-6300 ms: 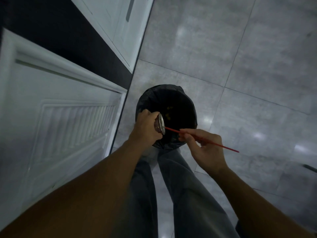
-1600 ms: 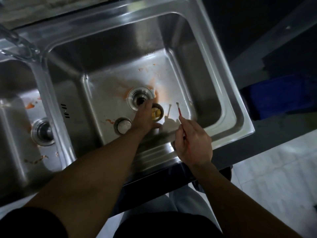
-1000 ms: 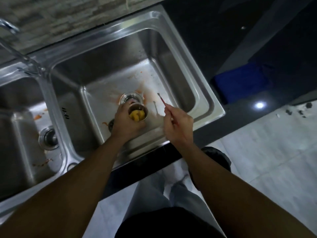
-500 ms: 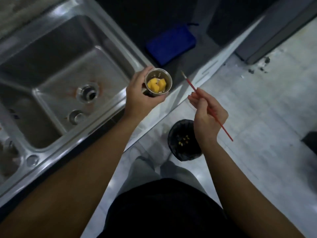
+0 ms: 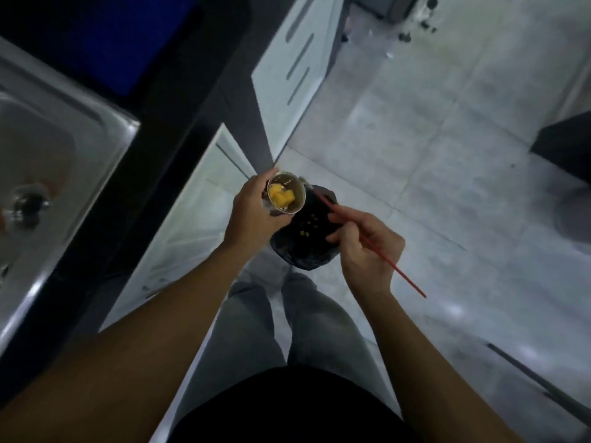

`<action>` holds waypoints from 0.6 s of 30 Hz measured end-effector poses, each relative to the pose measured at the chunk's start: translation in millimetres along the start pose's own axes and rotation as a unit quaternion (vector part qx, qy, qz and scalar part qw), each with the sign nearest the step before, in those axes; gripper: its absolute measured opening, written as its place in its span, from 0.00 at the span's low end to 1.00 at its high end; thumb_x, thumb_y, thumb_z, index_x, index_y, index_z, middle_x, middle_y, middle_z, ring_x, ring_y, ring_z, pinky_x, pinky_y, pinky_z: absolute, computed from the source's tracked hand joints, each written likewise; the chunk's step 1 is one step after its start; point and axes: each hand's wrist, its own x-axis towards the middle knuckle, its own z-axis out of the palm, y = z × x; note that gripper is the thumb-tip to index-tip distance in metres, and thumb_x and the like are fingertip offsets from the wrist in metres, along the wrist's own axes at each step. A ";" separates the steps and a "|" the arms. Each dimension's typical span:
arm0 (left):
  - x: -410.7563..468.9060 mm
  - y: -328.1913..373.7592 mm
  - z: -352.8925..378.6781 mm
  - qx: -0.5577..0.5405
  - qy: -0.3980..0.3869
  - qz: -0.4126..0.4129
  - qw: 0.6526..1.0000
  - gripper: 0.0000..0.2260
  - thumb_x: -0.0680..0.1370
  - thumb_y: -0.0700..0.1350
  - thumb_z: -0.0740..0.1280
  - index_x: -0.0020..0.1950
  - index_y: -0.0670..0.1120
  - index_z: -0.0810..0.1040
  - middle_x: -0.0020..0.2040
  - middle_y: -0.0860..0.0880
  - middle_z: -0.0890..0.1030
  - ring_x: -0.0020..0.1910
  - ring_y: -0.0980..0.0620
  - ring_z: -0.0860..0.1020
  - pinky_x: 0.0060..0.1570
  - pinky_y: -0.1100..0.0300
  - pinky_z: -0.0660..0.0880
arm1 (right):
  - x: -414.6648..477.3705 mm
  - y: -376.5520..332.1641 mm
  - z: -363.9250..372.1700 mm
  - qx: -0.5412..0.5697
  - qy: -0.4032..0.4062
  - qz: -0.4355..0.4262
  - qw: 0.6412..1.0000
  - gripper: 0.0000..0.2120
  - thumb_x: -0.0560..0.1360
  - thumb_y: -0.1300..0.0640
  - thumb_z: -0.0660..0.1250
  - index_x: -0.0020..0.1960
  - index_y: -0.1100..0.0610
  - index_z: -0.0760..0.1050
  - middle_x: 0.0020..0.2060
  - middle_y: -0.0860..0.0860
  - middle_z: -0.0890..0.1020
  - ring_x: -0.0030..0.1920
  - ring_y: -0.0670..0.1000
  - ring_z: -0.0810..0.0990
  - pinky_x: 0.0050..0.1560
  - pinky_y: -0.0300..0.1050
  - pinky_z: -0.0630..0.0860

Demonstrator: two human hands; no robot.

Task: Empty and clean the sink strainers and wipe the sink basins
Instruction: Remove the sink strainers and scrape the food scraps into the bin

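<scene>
My left hand (image 5: 252,209) grips a small metal sink strainer (image 5: 295,195) with yellow food scraps (image 5: 281,196) inside, held over the bin. My right hand (image 5: 367,247) holds a thin red brush (image 5: 396,270), whose tip sits at the strainer's right rim. Below both hands stands a black-bagged trash bin (image 5: 307,241) on the floor, with small yellow bits in it. The steel sink basin (image 5: 38,148) lies at the left, blurred, with its drain (image 5: 28,203) and orange stains showing.
A dark countertop edge (image 5: 134,174) runs between sink and floor, with a blue object (image 5: 128,43) on it. White cabinet doors (image 5: 287,65) face the grey tiled floor (image 5: 447,155). My legs (image 5: 287,330) stand just behind the bin. A dark object (image 5: 563,148) sits at the right.
I have turned from the sink toward the floor. The strainer with scraps went from the basin to above the bin, and the brush tip has come up to its rim.
</scene>
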 end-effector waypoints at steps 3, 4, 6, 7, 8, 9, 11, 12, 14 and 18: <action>13.2 -21.3 22.7 0.015 -0.044 0.001 0.999 0.35 0.67 0.43 0.82 0.72 0.46 0.72 0.67 0.48 0.78 0.67 0.51 0.75 0.65 0.57 0.75 | 1.4 30.3 3.9 -0.022 -0.046 -0.002 0.999 0.13 0.75 0.62 0.62 0.49 0.61 0.86 0.41 0.51 0.87 0.36 0.47 0.86 0.40 0.51 0.85; 17.9 -28.1 29.8 0.018 -0.058 0.003 0.998 0.35 0.67 0.42 0.81 0.71 0.45 0.72 0.67 0.47 0.78 0.67 0.50 0.75 0.65 0.55 0.76 | 3.4 40.2 7.5 -0.023 -0.062 -0.002 0.998 0.13 0.75 0.62 0.62 0.49 0.60 0.86 0.40 0.50 0.87 0.36 0.46 0.85 0.40 0.50 0.85; 27.8 -41.7 43.8 0.031 -0.088 0.008 0.996 0.35 0.67 0.41 0.81 0.71 0.45 0.72 0.67 0.47 0.78 0.67 0.49 0.75 0.65 0.52 0.77 | 9.6 60.5 17.3 -0.030 -0.089 0.015 0.995 0.13 0.75 0.60 0.62 0.48 0.58 0.86 0.40 0.49 0.87 0.35 0.45 0.85 0.40 0.50 0.85; 32.3 -48.0 50.2 0.041 -0.101 0.007 0.994 0.35 0.67 0.42 0.81 0.72 0.45 0.72 0.67 0.47 0.78 0.67 0.50 0.75 0.65 0.53 0.77 | 13.3 70.1 22.0 -0.034 -0.100 0.032 0.994 0.14 0.75 0.59 0.62 0.47 0.57 0.86 0.39 0.48 0.87 0.35 0.45 0.85 0.40 0.50 0.85; 37.2 -54.1 56.3 0.051 -0.113 0.004 0.992 0.35 0.67 0.42 0.81 0.72 0.46 0.71 0.68 0.48 0.77 0.67 0.50 0.75 0.65 0.54 0.76 | 17.7 79.7 26.8 -0.037 -0.108 0.051 0.992 0.14 0.75 0.57 0.62 0.47 0.57 0.86 0.39 0.49 0.87 0.36 0.45 0.84 0.41 0.50 0.85; 41.7 -59.9 62.0 0.061 -0.126 0.001 0.990 0.36 0.68 0.43 0.81 0.73 0.47 0.70 0.68 0.48 0.77 0.68 0.49 0.74 0.66 0.54 0.76 | 22.0 89.1 30.8 -0.038 -0.112 0.067 0.991 0.14 0.75 0.57 0.61 0.47 0.57 0.86 0.39 0.49 0.87 0.36 0.46 0.84 0.41 0.51 0.85; 49.8 -71.4 72.4 0.077 -0.147 -0.006 0.986 0.37 0.68 0.44 0.81 0.74 0.48 0.69 0.69 0.47 0.76 0.69 0.48 0.74 0.66 0.53 0.75 | 29.3 107.5 36.7 -0.034 -0.115 0.084 0.989 0.14 0.76 0.56 0.61 0.47 0.57 0.86 0.38 0.49 0.87 0.35 0.47 0.84 0.41 0.52 0.85; 53.7 -78.1 77.5 0.086 -0.156 -0.010 0.984 0.38 0.67 0.44 0.81 0.74 0.48 0.68 0.70 0.47 0.76 0.69 0.48 0.73 0.66 0.53 0.75 | 32.4 116.7 39.2 -0.030 -0.119 0.092 0.988 0.14 0.76 0.56 0.62 0.47 0.57 0.86 0.38 0.49 0.87 0.35 0.48 0.85 0.40 0.52 0.85; 59.8 -91.6 87.7 0.099 -0.168 -0.025 0.980 0.40 0.67 0.44 0.81 0.75 0.49 0.66 0.70 0.46 0.75 0.69 0.47 0.73 0.67 0.51 0.75 | 35.8 135.0 42.1 -0.012 -0.140 0.127 0.982 0.15 0.75 0.55 0.61 0.48 0.56 0.86 0.37 0.49 0.87 0.35 0.50 0.85 0.39 0.51 0.85; 69.7 -119.9 110.3 0.126 -0.179 -0.068 0.973 0.38 0.64 0.42 0.82 0.70 0.51 0.69 0.64 0.46 0.77 0.63 0.47 0.76 0.59 0.52 0.77 | 32.8 171.8 48.0 0.017 -0.181 0.184 0.966 0.16 0.74 0.52 0.60 0.50 0.53 0.86 0.38 0.49 0.87 0.36 0.51 0.87 0.39 0.44 0.85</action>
